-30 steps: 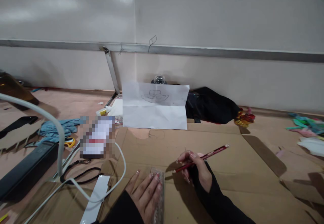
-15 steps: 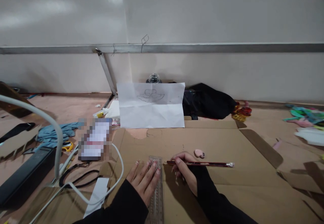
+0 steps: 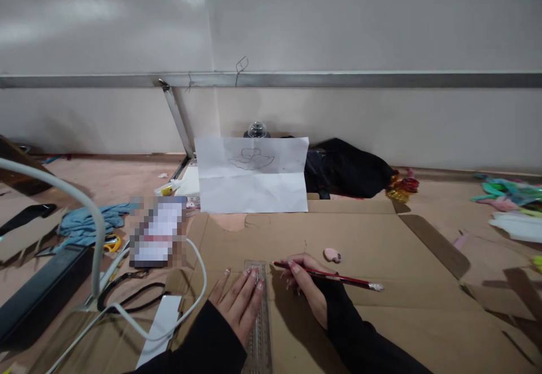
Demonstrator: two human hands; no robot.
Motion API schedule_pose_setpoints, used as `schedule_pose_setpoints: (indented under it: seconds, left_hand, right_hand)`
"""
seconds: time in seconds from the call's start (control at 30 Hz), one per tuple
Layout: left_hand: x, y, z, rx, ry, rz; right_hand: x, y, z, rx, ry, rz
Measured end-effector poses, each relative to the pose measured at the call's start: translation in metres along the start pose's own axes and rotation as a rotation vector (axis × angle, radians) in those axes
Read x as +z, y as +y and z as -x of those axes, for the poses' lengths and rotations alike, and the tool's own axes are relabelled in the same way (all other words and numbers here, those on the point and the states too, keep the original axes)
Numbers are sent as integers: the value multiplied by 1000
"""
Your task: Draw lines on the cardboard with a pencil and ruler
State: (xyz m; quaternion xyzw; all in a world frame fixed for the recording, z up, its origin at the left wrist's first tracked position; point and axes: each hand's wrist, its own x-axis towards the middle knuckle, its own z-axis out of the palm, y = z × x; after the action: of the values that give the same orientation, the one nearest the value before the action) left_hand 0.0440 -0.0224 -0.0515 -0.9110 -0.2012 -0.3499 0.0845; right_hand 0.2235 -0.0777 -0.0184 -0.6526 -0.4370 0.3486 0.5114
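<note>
My left hand (image 3: pixel 237 304) lies flat with fingers spread, pressing a clear ruler (image 3: pixel 263 329) onto a brown cardboard sheet (image 3: pixel 359 329). The ruler points away from me. Just right of it, my right hand (image 3: pixel 305 284) pinches a dark red pencil (image 3: pixel 339 277), its tip near the ruler's far end and its foil-coloured end out to the right. Whether the tip touches the cardboard I cannot tell. A small pink eraser (image 3: pixel 332 255) sits beyond my right hand. At the cardboard's far edge stands a creased white paper (image 3: pixel 254 190) with a hat-like line drawing.
On the left are a blurred-out phone (image 3: pixel 158 232), a white cable (image 3: pixel 205 267), blue gloves (image 3: pixel 91 221), yellow-handled scissors (image 3: pixel 113 243) and a long black box (image 3: pixel 44 295). A black bag (image 3: pixel 347 168) lies behind the paper. Coloured scraps (image 3: pixel 508 190) lie far right.
My left hand and the ruler have shifted slightly left. The pencil has tilted, its tip moving left and up while its back end dropped.
</note>
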Motion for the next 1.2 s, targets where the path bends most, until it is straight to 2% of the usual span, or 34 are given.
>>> schedule_pose_setpoints:
  seconds: [0.3,0.57,0.97,1.2]
  left_hand:
    - [0,-2,1,22,-24,-41]
    - [2,-3,2,70,-59,0]
    - [2,0,-3,66,-25,-1]
    - [-1,10,-14,27,42,-28]
  right_hand:
    - [2,-2,0,4,-12,31]
    - [0,-9,0,-1,67,100]
    - [2,-8,0,-9,44,82]
    - [3,-5,-1,-24,69,67]
